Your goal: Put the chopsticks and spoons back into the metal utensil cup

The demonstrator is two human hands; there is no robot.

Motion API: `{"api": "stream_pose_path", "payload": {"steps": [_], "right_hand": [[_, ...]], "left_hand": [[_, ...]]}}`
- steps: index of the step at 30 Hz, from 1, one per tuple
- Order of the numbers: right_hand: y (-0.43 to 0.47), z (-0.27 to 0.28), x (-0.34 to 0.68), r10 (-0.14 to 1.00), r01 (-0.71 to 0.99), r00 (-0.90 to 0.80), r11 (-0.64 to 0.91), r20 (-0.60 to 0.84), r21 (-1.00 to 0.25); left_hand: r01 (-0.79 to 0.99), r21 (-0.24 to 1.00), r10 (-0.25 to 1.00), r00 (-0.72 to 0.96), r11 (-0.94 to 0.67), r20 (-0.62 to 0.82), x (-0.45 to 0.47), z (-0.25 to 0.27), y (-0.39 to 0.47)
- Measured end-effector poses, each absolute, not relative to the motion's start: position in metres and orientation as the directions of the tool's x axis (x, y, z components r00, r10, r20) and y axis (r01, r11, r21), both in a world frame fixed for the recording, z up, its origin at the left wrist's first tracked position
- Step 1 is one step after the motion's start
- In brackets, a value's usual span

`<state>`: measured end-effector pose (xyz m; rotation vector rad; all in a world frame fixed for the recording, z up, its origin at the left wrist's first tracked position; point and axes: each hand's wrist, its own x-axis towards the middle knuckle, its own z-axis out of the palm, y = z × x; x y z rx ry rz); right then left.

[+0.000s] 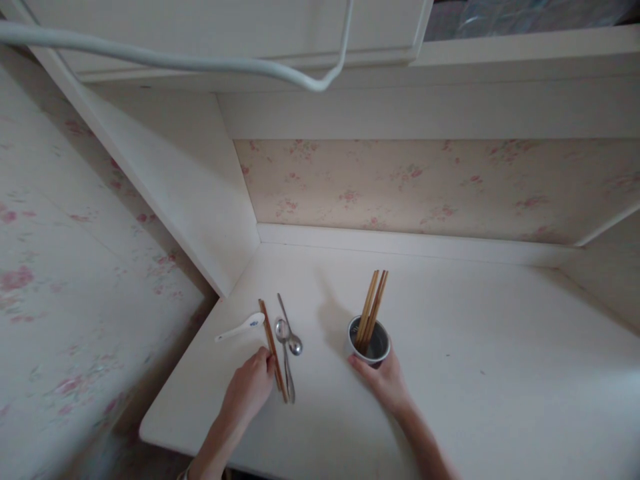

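Note:
My left hand [254, 381] is closed in a pinch on a pair of wooden chopsticks [271, 337] lying on the white desk. To their left is a white ceramic spoon [245, 327] with a blue mark in its bowl. Just right of the chopsticks, two metal spoons [282, 331] lie close together, bowls pointing opposite ways. My right hand [389, 388] wraps around the lower right side of a metal cup [384, 341] standing on the desk. Several wooden chopsticks [373, 307] lean in the cup, their tops sticking out well above its rim. The fingers behind the cup are hidden.
The white desk [475, 413] has a rounded front left corner. A side panel [190, 180] rises at its left, and a floral back wall [390, 187] closes the rear. An overhead cabinet [210, 33] and a pale curved tube [200, 62] hang above.

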<state>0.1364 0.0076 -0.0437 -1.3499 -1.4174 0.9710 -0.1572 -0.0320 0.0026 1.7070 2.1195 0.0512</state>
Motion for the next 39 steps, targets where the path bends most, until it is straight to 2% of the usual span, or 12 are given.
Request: {"api": "stream_pose_path", "payload": {"steps": [10,16,21,26,28,30,32,35,37,39], "right_hand": [[0.006,-0.039,0.135,0.995,0.262,0.013,0.094,0.101,-0.961],[0.007,-0.037,0.135,0.995,0.270,0.005,0.091,0.096,-0.959],[0.007,-0.037,0.135,0.996,0.282,0.016,0.078,0.086,-0.956],[0.007,-0.034,0.134,0.995,0.262,-0.002,0.093,0.096,-0.960],[0.007,-0.033,0.134,0.995,0.259,-0.003,0.094,0.097,-0.961],[0.007,-0.033,0.134,0.996,0.263,0.004,0.090,0.095,-0.961],[0.007,-0.032,0.134,0.995,0.263,0.011,0.091,0.098,-0.960],[0.006,-0.031,0.134,0.995,0.259,0.012,0.097,0.104,-0.961],[0.006,-0.029,0.134,0.994,0.256,0.017,0.098,0.106,-0.962],[0.005,-0.028,0.133,0.993,0.246,0.021,0.107,0.116,-0.963]], "left_hand": [[0.912,0.338,0.950,-0.139,0.233,-0.280,-0.154,0.011,-0.035],[0.957,0.214,0.948,-0.131,0.198,-0.290,-0.143,0.018,-0.038],[0.962,0.184,0.936,-0.135,0.203,-0.326,-0.138,0.026,-0.034],[0.961,0.115,0.944,-0.218,0.252,-0.247,-0.147,0.043,-0.033],[0.952,0.125,0.948,-0.253,0.279,-0.192,-0.154,0.050,-0.033],[0.920,0.245,0.950,-0.276,0.305,-0.146,-0.162,0.058,-0.032],[0.820,0.492,0.956,-0.264,0.292,-0.127,-0.167,0.069,-0.030],[0.502,0.844,0.977,-0.181,0.190,-0.112,-0.163,0.092,-0.028],[0.297,0.946,0.988,-0.117,0.132,-0.101,-0.154,0.112,-0.029],[0.139,0.988,0.998,-0.038,0.063,-0.058,-0.145,0.131,-0.031]]}}
